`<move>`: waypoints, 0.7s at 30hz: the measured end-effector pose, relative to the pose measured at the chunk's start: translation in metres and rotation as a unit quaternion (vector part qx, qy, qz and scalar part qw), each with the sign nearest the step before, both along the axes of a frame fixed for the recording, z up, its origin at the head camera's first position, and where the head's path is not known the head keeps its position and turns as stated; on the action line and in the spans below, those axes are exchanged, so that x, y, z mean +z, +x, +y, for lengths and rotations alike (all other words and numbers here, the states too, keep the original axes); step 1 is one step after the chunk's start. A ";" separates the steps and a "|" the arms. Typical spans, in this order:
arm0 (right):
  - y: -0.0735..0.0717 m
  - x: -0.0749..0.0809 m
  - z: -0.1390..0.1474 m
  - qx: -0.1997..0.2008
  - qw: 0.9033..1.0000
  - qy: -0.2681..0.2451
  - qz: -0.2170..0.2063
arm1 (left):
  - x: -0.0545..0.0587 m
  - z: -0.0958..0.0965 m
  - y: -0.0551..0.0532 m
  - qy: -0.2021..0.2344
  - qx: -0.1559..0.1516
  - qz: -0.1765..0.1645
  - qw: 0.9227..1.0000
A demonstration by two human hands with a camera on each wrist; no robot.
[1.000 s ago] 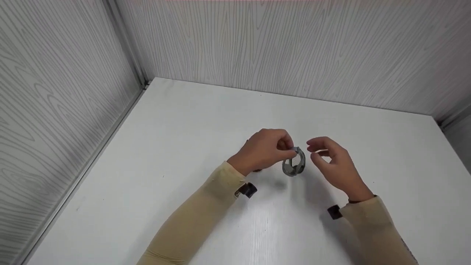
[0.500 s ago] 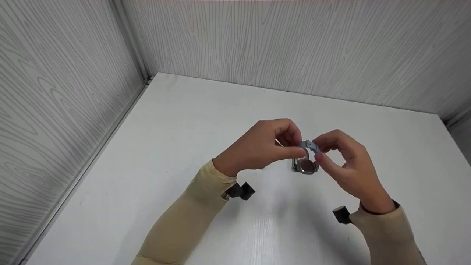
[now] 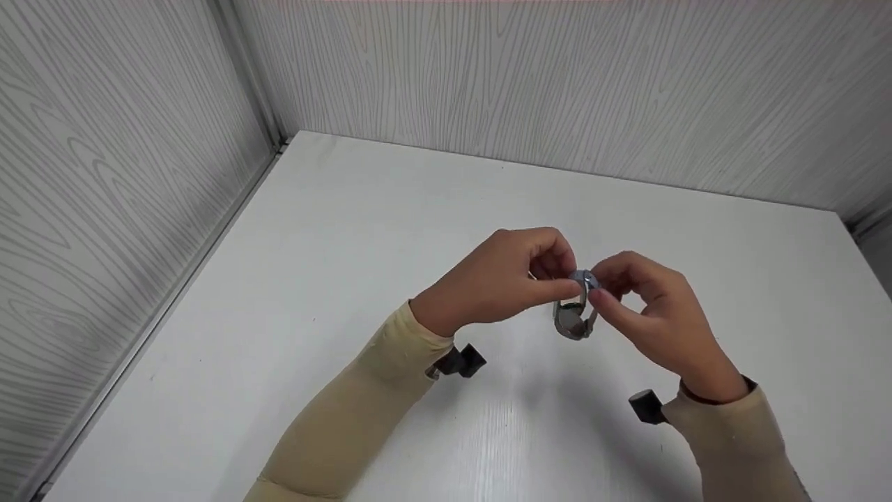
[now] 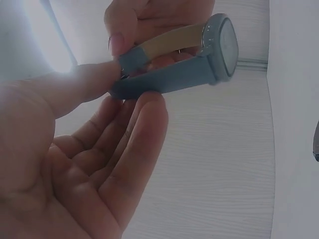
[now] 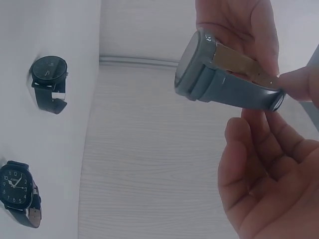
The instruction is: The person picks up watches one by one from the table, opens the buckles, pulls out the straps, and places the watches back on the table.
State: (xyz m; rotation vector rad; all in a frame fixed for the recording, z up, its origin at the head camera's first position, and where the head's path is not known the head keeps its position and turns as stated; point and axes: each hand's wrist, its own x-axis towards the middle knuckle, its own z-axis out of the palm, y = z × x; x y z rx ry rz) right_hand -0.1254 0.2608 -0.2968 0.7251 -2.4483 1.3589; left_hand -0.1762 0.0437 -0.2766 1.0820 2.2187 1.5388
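Note:
A grey-blue wristwatch (image 3: 571, 323) is held in the air above the white table, its strap joined in a loop and its case hanging lowest in the head view. My left hand (image 3: 505, 275) pinches the strap at the top of the loop. From the other side, my right hand (image 3: 651, 310) has its thumb and finger on the same strap end, by the buckle. The left wrist view shows the round watch case (image 4: 222, 48) pointing away from both hands. The strap's tan inner side (image 5: 239, 62) shows in the right wrist view. Fingertips partly hide the buckle.
Two more watches lie on the table in the right wrist view: a black round one (image 5: 50, 69) and a dark square-faced one (image 5: 16, 185). Wood-grain panels (image 3: 557, 84) stand behind and left of the white tabletop (image 3: 390, 202).
My right hand, apart from the watch a second ago, has come in and taken hold of its strap. Both hands and the watch shifted slightly right, and the watch case has turned.

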 end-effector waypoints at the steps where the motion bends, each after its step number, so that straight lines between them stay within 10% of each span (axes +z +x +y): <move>1: -0.002 -0.003 0.002 -0.003 1.000 0.003 -0.007 | -0.003 0.001 -0.002 -0.004 0.002 0.009 1.000; 21: 0.001 0.002 -0.006 -0.015 0.999 0.039 -0.003 | -0.014 0.004 -0.006 -0.058 0.025 0.089 0.994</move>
